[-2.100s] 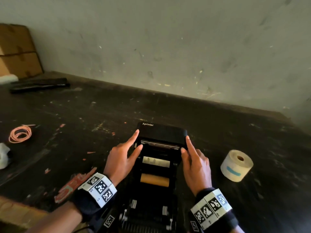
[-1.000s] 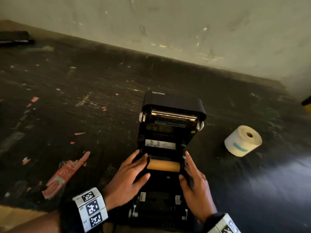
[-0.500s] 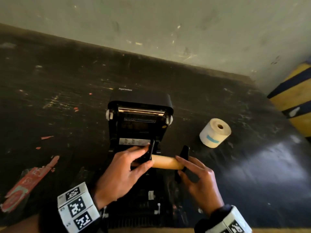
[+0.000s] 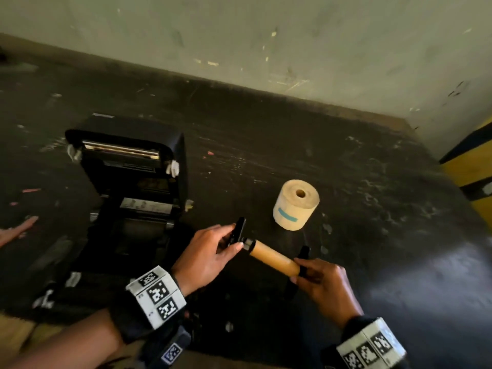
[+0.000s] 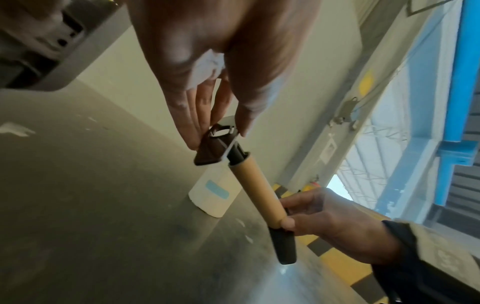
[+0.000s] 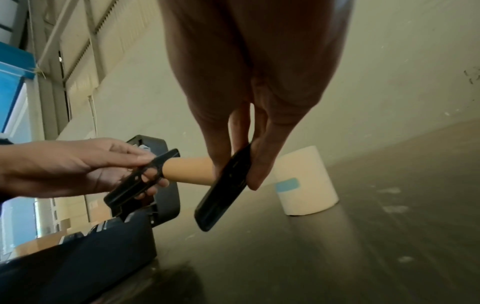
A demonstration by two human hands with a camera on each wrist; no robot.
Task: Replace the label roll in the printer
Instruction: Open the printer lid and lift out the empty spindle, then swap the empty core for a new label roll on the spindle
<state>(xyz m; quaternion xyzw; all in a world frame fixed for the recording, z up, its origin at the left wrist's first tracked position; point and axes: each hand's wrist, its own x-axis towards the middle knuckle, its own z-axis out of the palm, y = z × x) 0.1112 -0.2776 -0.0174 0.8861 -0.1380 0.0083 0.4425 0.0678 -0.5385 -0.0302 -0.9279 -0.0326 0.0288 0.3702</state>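
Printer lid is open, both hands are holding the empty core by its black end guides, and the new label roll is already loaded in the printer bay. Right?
Not quite. The new label roll is not in the printer; it stands on the table to the printer's right, as the head view shows. The rest holds: lid open, left hand and right hand holding the empty core by its guides.

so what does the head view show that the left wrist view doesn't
Only the head view shows the open printer with its lid up and both wrist bands. Only the left wrist view shows the black spindle poking out of the empty core beside the end plate, plus the window behind. Both show the left hand and right hand gripping the end plates, and the new label roll.
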